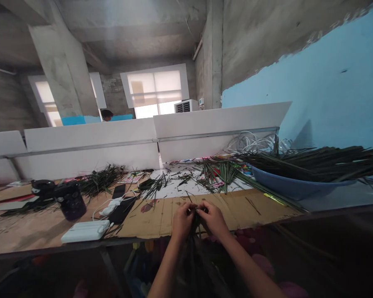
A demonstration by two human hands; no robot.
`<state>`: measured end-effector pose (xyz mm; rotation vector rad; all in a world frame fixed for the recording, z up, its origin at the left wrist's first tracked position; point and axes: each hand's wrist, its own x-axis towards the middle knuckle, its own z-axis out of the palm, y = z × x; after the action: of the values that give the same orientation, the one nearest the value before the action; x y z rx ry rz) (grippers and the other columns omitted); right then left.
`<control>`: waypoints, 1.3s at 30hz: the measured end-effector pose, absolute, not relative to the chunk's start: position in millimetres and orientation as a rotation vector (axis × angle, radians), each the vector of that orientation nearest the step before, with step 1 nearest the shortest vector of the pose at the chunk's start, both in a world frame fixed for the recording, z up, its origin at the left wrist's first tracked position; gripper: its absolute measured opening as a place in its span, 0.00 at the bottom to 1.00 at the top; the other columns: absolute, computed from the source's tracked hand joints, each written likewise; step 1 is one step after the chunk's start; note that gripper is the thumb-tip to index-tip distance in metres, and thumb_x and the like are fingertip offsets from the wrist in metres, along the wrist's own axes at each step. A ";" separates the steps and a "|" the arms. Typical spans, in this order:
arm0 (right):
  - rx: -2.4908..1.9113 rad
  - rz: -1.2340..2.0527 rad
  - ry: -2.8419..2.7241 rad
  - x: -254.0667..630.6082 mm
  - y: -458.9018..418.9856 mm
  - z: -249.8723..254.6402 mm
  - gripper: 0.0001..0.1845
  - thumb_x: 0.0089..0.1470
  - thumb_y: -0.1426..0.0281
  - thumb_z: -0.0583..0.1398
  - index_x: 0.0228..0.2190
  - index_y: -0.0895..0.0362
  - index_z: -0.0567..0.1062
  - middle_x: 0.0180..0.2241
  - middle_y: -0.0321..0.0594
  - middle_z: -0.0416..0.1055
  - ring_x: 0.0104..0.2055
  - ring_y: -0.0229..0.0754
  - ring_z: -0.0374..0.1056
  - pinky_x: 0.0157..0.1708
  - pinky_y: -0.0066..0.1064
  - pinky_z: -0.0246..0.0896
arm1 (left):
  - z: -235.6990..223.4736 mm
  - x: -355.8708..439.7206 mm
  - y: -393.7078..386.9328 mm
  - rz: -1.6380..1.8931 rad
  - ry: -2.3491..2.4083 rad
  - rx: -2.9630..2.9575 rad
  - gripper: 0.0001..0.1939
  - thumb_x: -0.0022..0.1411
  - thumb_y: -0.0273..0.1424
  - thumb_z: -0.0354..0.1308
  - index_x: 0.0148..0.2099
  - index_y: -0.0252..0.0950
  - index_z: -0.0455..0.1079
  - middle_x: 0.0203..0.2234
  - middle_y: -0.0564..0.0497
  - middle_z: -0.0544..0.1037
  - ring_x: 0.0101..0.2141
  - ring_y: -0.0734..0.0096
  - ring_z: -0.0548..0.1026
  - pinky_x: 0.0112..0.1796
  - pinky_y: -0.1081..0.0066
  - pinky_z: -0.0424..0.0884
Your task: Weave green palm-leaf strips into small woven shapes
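1. My left hand point(182, 217) and my right hand point(214, 217) are close together in the lower middle of the frame, over the near edge of the cardboard sheet point(236, 209).
2. On each hand, the thumb and first finger are pinched together on the tops of some dark leaf strips point(194, 225). The strips sit between my hands and hang down past the table edge, where it is too dark to see their ends.
3. To do this bit well, I think I should pinch softly but firmly, close to the tips. Thin leaves could split if I tug hard.
4. One hand should hold the bunch steady while the other does the tiny work, I think. The strips should lie flat and not cross.
5. Now I count. I have two hands, and both are busy. I cannot count the strips in them; they are too small and dark.
6. On the table I see three loose leaf heaps: a left heap point(101, 181), a middle heap point(155, 185) and a right heap point(222, 171).
7. There is one blue tub point(295, 186) at the right of the frame, with one big leaf pile point(317, 161) in it, too many to count.
8. At the lower left there is one white power bank point(85, 231), one purple cup point(70, 201) and one black phone point(119, 191).
9. One bright yellow stick point(274, 199) lies near the tub.
10. One other person point(107, 115) shows at the upper left, just a head over the white boards point(90, 134).
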<state>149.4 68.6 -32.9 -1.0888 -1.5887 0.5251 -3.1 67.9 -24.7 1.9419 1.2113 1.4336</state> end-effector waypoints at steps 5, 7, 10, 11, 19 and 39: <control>-1.078 0.535 -1.565 150.3 71.0 -34.2 0.06 0.52 0.66 0.58 0.27 0.54 0.74 0.30 0.38 0.73 0.34 0.46 0.68 0.34 0.31 0.59 | -30.6 -5.2 77.0 1.415 1.203 1.919 0.07 0.58 0.28 0.58 0.37 0.40 0.76 0.34 0.49 0.79 0.38 0.61 0.75 0.42 0.64 0.68; -1.074 0.549 -1.557 150.3 71.5 -34.1 0.07 0.52 0.65 0.58 0.28 0.55 0.74 0.30 0.38 0.73 0.34 0.46 0.68 0.34 0.31 0.59 | -33.3 -5.8 81.5 1.408 1.192 1.904 0.05 0.58 0.29 0.58 0.36 0.39 0.75 0.34 0.49 0.78 0.38 0.61 0.74 0.42 0.65 0.68; -1.072 0.576 -1.543 150.0 71.9 -33.5 0.08 0.52 0.65 0.58 0.28 0.55 0.74 0.29 0.38 0.73 0.33 0.46 0.69 0.33 0.31 0.60 | -35.6 -6.6 86.2 1.397 1.168 1.883 0.04 0.58 0.29 0.57 0.35 0.39 0.73 0.33 0.50 0.76 0.39 0.62 0.73 0.42 0.65 0.67; -1.072 0.585 -1.540 149.9 72.0 -33.2 0.08 0.52 0.64 0.58 0.28 0.55 0.74 0.28 0.38 0.74 0.33 0.46 0.69 0.33 0.31 0.60 | -35.7 -6.9 87.0 1.393 1.158 1.875 0.04 0.58 0.30 0.57 0.35 0.39 0.73 0.33 0.50 0.75 0.39 0.62 0.73 0.43 0.65 0.67; -1.074 0.635 -1.515 150.5 73.6 -33.6 0.09 0.51 0.63 0.59 0.28 0.55 0.75 0.28 0.37 0.74 0.33 0.47 0.69 0.33 0.32 0.60 | -27.9 -10.0 83.5 1.312 1.106 1.808 0.08 0.60 0.35 0.56 0.29 0.38 0.67 0.29 0.53 0.69 0.36 0.65 0.69 0.41 0.67 0.66; -1.043 0.709 -1.522 151.5 76.9 -35.0 0.10 0.51 0.62 0.58 0.30 0.55 0.75 0.29 0.37 0.74 0.33 0.46 0.69 0.33 0.31 0.59 | -21.1 -9.3 78.8 1.293 1.029 1.740 0.01 0.51 0.26 0.62 0.28 0.37 0.73 0.27 0.53 0.72 0.35 0.64 0.71 0.40 0.67 0.67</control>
<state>151.5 76.9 -35.0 -1.0434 -1.5224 0.7090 -9.3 78.8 -21.1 1.7404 1.0291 1.2926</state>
